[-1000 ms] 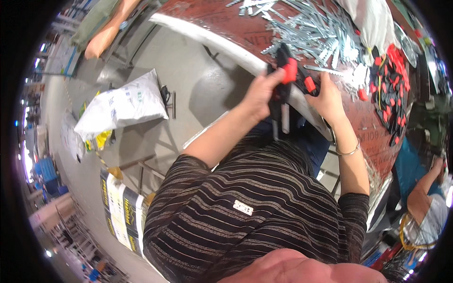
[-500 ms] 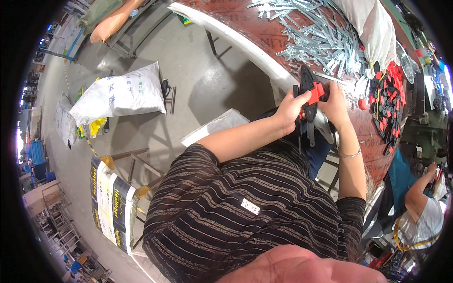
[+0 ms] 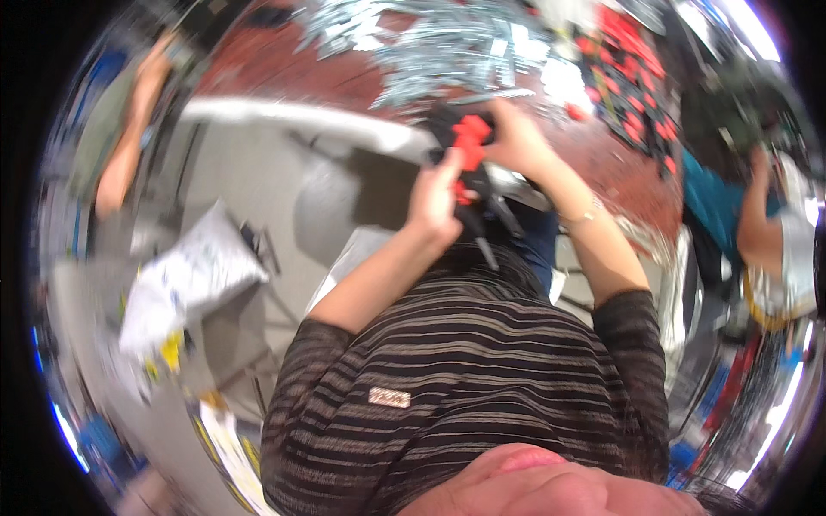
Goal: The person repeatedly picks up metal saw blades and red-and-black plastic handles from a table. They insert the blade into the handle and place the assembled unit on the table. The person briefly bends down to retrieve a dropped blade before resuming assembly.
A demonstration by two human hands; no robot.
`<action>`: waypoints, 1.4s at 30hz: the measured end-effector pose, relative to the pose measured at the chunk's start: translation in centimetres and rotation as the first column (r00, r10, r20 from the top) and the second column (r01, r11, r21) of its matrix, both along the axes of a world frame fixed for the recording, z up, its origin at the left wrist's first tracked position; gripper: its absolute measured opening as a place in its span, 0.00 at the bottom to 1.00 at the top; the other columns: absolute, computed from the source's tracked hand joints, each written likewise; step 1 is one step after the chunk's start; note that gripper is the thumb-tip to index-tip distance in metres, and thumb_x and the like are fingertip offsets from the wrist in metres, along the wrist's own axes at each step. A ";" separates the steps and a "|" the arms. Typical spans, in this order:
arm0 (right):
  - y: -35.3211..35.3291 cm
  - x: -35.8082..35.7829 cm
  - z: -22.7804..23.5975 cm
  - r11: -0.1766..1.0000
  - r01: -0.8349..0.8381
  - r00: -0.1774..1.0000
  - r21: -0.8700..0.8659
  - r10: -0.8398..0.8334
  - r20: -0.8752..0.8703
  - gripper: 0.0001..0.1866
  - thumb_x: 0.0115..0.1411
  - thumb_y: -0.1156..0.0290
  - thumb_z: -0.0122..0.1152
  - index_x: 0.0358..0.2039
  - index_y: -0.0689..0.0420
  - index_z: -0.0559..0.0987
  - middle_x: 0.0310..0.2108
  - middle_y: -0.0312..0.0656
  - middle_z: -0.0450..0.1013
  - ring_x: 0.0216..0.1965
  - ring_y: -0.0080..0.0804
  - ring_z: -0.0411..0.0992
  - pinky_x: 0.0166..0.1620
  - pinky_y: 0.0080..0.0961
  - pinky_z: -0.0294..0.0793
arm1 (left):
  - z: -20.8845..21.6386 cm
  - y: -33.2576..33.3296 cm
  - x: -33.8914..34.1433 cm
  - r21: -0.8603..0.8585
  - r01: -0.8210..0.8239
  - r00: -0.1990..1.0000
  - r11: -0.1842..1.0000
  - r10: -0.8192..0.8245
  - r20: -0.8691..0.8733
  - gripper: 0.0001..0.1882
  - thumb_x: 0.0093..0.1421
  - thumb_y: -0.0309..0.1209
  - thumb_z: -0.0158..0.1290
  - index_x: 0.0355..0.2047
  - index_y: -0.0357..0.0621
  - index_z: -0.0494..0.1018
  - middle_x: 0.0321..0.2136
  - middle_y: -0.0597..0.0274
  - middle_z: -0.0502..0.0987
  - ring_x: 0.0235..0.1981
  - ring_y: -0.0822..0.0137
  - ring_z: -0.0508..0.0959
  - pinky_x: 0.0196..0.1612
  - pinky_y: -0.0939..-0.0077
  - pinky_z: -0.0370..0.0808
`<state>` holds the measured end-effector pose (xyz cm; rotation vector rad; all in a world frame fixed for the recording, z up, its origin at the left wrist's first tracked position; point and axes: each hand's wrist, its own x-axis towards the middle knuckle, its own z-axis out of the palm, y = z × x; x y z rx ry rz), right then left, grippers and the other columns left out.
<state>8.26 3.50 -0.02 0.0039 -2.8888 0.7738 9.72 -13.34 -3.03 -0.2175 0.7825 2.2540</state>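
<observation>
Just off the table's near edge, I hold a black and red clamp-like plastic tool (image 3: 471, 138) between both hands. My left hand (image 3: 436, 199) is closed on its left side, the thumb lying beside the red part. My right hand (image 3: 519, 144) grips it from the right with bent fingers. Dark, narrow pieces hang below the tool toward my lap; motion blur hides their detail. Beyond my hands, a heap of flat metal strips (image 3: 456, 56) lies on the reddish table (image 3: 275, 69). To its right is a pile of black and red plastic pieces (image 3: 628, 95).
A white padded edge (image 3: 292, 114) runs along the table's near side. On the left stands a stuffed white sack (image 3: 194, 279). Another person's arm (image 3: 129, 146) shows at the far left, and a second person (image 3: 764, 232) is at the right edge.
The view has swung to the right and blurred, so the table and my hands sit farther left in it. Another person's arm has come into view at left. Both hands still hold the tool.
</observation>
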 end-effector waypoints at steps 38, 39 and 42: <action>1.6 20.4 2.9 0.070 0.143 0.388 -0.987 -0.922 -0.009 0.31 0.41 0.74 0.70 0.46 0.61 0.66 0.38 0.39 0.69 0.41 0.25 0.68 0.47 0.24 0.68 | 6.5 12.0 7.6 -0.088 0.744 0.637 0.662 -0.743 -0.204 0.25 0.65 0.45 0.38 0.55 0.40 0.61 0.50 0.52 0.69 0.49 0.58 0.72 0.53 0.59 0.69; 1.2 23.1 2.5 0.024 0.045 0.294 -0.999 -0.956 -0.009 0.31 0.42 0.74 0.70 0.47 0.61 0.66 0.39 0.40 0.70 0.41 0.27 0.69 0.46 0.25 0.69 | 5.0 13.4 8.7 -0.048 0.816 0.570 0.577 -0.815 -0.107 0.21 0.64 0.36 0.44 0.55 0.44 0.60 0.50 0.56 0.69 0.49 0.60 0.71 0.53 0.63 0.69; -1.9 32.3 2.3 -0.049 -0.092 -0.013 -0.995 -0.999 0.051 0.29 0.44 0.75 0.68 0.46 0.62 0.67 0.39 0.41 0.71 0.39 0.28 0.71 0.44 0.25 0.72 | 4.2 15.7 17.4 -0.119 0.935 0.322 0.335 -0.940 -0.112 0.23 0.61 0.34 0.49 0.54 0.45 0.58 0.50 0.57 0.68 0.48 0.60 0.72 0.51 0.62 0.70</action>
